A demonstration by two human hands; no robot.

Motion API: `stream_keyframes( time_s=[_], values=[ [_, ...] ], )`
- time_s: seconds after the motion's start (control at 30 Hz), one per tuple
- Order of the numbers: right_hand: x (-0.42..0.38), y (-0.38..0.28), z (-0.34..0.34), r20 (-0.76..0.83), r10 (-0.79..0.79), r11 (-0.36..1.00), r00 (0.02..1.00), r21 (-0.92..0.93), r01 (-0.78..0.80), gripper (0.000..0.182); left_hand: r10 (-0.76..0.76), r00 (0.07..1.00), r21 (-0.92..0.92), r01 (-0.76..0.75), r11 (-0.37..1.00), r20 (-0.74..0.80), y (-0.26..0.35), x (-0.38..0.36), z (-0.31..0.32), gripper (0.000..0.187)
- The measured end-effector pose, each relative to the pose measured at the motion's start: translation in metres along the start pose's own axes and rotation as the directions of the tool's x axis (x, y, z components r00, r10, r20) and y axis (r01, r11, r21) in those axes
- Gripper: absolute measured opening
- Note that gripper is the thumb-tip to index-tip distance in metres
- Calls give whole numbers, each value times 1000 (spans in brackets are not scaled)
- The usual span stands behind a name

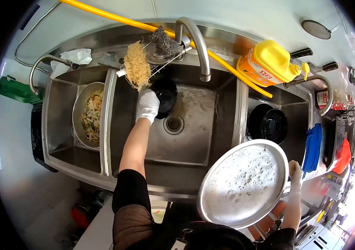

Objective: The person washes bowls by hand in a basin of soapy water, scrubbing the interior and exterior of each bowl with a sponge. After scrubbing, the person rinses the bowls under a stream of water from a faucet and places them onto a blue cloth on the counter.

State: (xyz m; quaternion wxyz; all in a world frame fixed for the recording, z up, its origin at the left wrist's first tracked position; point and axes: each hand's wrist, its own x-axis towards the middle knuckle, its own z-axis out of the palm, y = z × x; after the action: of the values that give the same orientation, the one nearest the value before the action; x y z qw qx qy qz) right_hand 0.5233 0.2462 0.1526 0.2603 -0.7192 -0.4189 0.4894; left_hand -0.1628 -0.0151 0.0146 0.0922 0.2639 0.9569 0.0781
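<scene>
My left hand [148, 105], in a white glove, is at the left side of the middle sink basin [194, 154], closed on the edge of a black bowl [167, 99]. The drain lies just below the bowl. My right hand [295, 171], also gloved, is beside the right rim of a large round metal basin [244, 183] with foamy suds in it. The metal basin is near the sink's front edge; its far rim overlaps the right compartment. Glare and small size hide how the fingers of my right hand are placed.
A metal faucet [194, 46] arches over the middle basin. Scrubbing pads, one a tan scrubber [137, 65], sit behind it. At left, a colander [77, 114] holds food scraps. A yellow jug [265, 62] stands at back right, above black bowls [274, 125]. A blue cloth [312, 148] hangs at right.
</scene>
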Motion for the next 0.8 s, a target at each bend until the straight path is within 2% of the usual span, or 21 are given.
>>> stream_keyframes(
  time_s=[0.03, 0.07, 0.1, 0.13, 0.2, 0.23, 0.27, 0.33, 0.4, 0.53, 0.63, 0.7, 0.73, 0.8],
  values=[
    [-1, -1, -1, -47, 14, 1000, 999, -23, -16, 25, 114, 992, 55, -111, 992, -49, 5, -3, 2, 15],
    [0, 2, -1, -47, 20, 1000, 999, -21, -21, 25, 160, 982, 150, -145, 978, -97, 7, 0, 24, 25],
    [8, 8, -4, -40, -42, 999, 998, -34, 40, 24, 198, 963, 330, -129, 935, -185, 20, -5, 29, 32],
    [14, 13, -7, -32, -104, 994, 994, -46, 102, 24, 249, 932, 496, -91, 863, -263, 33, -11, 33, 40],
    [14, 14, -5, -71, -96, 993, 993, -72, 91, 25, 461, 853, 707, -168, 687, -246, 40, -24, 36, 54],
    [15, 13, -4, -33, -101, 994, 994, -47, 99, 25, 527, 822, 727, -223, 649, -218, 43, -28, 37, 58],
    [19, 15, -7, 4, -107, 994, 994, -22, 107, 26, 478, 865, 630, -289, 721, -151, 52, -36, 36, 58],
    [27, 23, -13, -23, -161, 986, 987, -48, 160, 28, 543, 833, 700, -324, 637, -108, 57, -42, 28, 62],
    [23, 18, -15, 113, -152, 982, 982, -97, 163, 26, 540, 838, 698, -338, 632, -82, 60, -46, 24, 63],
    [19, 18, -23, 89, -146, 977, 985, -145, 158, 27, 528, 848, 690, -356, 631, -45, 59, -54, 21, 64],
    [25, 29, -36, 45, -169, 965, 985, -197, 175, 28, 534, 842, 694, -341, 634, -75, 52, -57, 26, 61],
    [21, 28, -39, 45, -137, 985, 989, -98, 141, 26, 538, 840, 700, -345, 625, -66, 44, -53, 33, 61],
    [20, 29, -39, 42, -141, 985, 989, -94, 145, 26, 565, 819, 656, -375, 655, -97, 41, -49, 36, 54],
    [24, 36, -47, 85, -153, 987, 985, 59, 148, 24, 598, 792, 600, -421, 681, -122, 38, -43, 36, 47]
  ],
)
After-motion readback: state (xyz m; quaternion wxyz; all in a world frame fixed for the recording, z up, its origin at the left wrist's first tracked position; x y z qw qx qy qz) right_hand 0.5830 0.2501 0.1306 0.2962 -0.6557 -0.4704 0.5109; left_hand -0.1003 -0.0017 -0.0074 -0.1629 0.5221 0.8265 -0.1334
